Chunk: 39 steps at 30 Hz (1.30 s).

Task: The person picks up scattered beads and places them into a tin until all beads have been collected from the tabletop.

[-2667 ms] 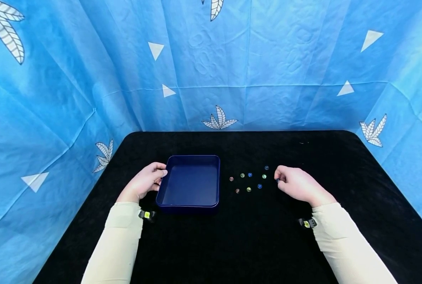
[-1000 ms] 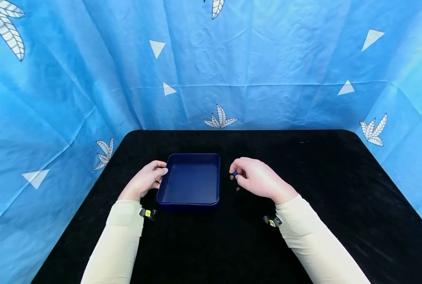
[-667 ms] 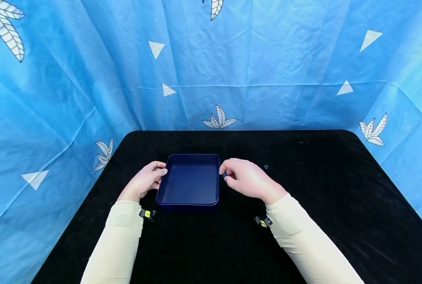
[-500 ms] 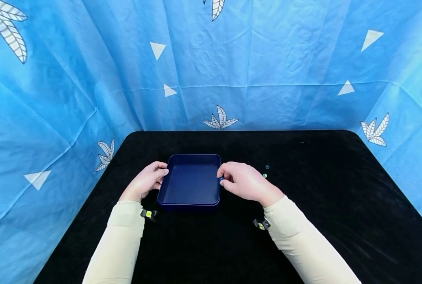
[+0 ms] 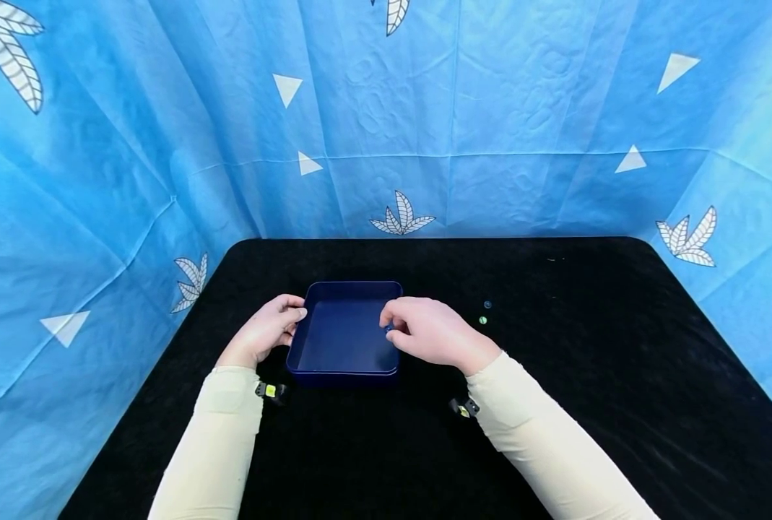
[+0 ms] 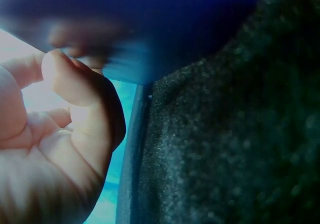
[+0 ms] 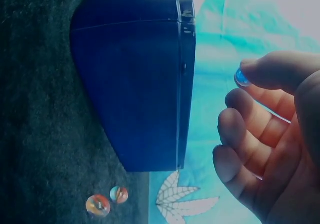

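A dark blue rectangular box (image 5: 347, 339) sits on the black-covered table, and my left hand (image 5: 267, 332) grips its left wall, thumb at the rim. In the left wrist view, the fingers (image 6: 82, 99) are bent against the blurred side of the box. My right hand (image 5: 434, 332) is over the box's right rim, pinching a small blue glass marble (image 7: 242, 77) between thumb and index finger. In the right wrist view, the marble is higher than the box rim. The box floor visible in the head view holds nothing.
To the right of the box, a blue marble (image 5: 487, 305) and a green marble (image 5: 483, 320) lie on the black cloth (image 5: 587, 361). The right wrist view shows an orange marble (image 7: 98, 205) beside the box. A blue patterned curtain (image 5: 522, 130) stands behind the table.
My right hand has carried the blue marble leftward from the table's right part, past the other marbles, to over the box's right rim. My left hand has stayed on the box.
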Each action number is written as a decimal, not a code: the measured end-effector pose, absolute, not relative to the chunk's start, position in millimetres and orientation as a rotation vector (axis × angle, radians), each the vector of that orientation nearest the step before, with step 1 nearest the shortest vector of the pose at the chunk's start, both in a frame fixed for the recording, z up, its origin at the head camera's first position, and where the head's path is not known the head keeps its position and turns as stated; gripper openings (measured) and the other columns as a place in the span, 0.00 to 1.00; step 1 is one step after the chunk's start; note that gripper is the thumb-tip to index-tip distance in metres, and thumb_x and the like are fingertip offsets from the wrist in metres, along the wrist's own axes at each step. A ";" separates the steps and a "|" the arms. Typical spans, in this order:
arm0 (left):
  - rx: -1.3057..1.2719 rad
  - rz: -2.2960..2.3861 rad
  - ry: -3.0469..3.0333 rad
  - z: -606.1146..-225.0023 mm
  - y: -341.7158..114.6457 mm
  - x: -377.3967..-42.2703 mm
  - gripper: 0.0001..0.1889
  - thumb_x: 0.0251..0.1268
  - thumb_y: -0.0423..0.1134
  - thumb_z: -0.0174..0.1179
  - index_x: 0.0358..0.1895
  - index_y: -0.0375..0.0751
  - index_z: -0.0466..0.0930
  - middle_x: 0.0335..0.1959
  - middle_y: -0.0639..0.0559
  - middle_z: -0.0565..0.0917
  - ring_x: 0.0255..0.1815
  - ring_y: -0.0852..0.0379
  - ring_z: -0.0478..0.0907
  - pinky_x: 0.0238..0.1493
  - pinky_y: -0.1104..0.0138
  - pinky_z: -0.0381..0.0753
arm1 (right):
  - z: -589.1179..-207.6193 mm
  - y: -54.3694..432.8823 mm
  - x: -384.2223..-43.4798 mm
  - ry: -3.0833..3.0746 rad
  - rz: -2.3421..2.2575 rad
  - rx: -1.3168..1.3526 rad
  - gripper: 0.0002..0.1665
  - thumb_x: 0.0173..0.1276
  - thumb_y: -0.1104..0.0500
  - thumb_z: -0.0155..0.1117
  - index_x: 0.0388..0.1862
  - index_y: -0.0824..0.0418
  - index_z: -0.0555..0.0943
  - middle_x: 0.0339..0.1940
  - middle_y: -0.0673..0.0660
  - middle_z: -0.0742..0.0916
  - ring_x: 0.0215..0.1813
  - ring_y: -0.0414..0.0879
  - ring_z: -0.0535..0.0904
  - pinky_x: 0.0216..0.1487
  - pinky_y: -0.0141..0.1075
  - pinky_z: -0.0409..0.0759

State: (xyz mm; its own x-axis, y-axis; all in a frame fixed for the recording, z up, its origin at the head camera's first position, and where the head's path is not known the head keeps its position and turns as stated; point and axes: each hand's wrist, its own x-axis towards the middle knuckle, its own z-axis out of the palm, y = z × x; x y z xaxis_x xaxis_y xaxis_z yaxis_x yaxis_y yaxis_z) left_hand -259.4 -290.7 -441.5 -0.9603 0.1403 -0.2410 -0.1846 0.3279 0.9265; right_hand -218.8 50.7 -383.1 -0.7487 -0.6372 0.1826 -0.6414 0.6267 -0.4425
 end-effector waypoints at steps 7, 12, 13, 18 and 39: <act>-0.049 1.672 2.329 -440.2 -291.2 -261.1 0.20 0.78 0.38 0.52 0.65 0.32 0.64 0.40 0.45 0.74 0.29 0.57 0.73 0.28 0.66 0.80 | -383.5 45.4 -221.4 -2.845 0.732 1.110 0.08 0.71 0.54 0.65 0.48 0.47 0.83 0.32 0.40 0.78 0.34 0.36 0.74 0.41 0.33 0.76; -0.052 1.671 2.329 -440.8 -291.3 -261.5 0.20 0.78 0.38 0.52 0.66 0.32 0.64 0.40 0.45 0.75 0.29 0.57 0.73 0.28 0.66 0.80 | -384.3 44.8 -223.8 -2.854 0.725 1.108 0.09 0.71 0.54 0.65 0.49 0.47 0.82 0.32 0.40 0.78 0.34 0.36 0.74 0.42 0.33 0.76; -0.049 1.671 2.330 -441.1 -291.3 -261.7 0.21 0.78 0.39 0.52 0.66 0.32 0.64 0.40 0.45 0.75 0.29 0.57 0.73 0.28 0.66 0.80 | -384.3 45.0 -224.0 -2.856 0.724 1.108 0.10 0.71 0.54 0.65 0.50 0.47 0.82 0.32 0.40 0.78 0.34 0.36 0.74 0.42 0.33 0.76; -0.037 1.672 2.342 -442.3 -291.0 -262.3 0.21 0.78 0.39 0.52 0.66 0.31 0.63 0.41 0.44 0.74 0.29 0.57 0.73 0.27 0.66 0.79 | -384.5 47.3 -225.3 -2.859 0.731 1.102 0.10 0.71 0.54 0.65 0.50 0.49 0.83 0.31 0.40 0.78 0.34 0.37 0.75 0.42 0.34 0.76; -0.047 1.677 2.308 -440.8 -288.1 -258.0 0.23 0.78 0.39 0.52 0.68 0.30 0.62 0.43 0.39 0.74 0.31 0.55 0.73 0.29 0.66 0.80 | -403.9 99.1 -232.3 -2.853 0.902 0.914 0.10 0.68 0.57 0.66 0.48 0.51 0.82 0.29 0.41 0.80 0.28 0.37 0.75 0.40 0.38 0.77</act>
State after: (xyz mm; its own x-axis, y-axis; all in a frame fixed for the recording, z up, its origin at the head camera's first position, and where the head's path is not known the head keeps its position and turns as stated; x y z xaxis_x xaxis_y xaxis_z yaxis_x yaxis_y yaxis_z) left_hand -258.0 -288.1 -440.8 -0.9584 0.1407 -0.2484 -0.1928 0.3227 0.9267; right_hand -232.3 99.1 -403.9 -0.8293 -0.5289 0.1801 -0.5364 0.6633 -0.5219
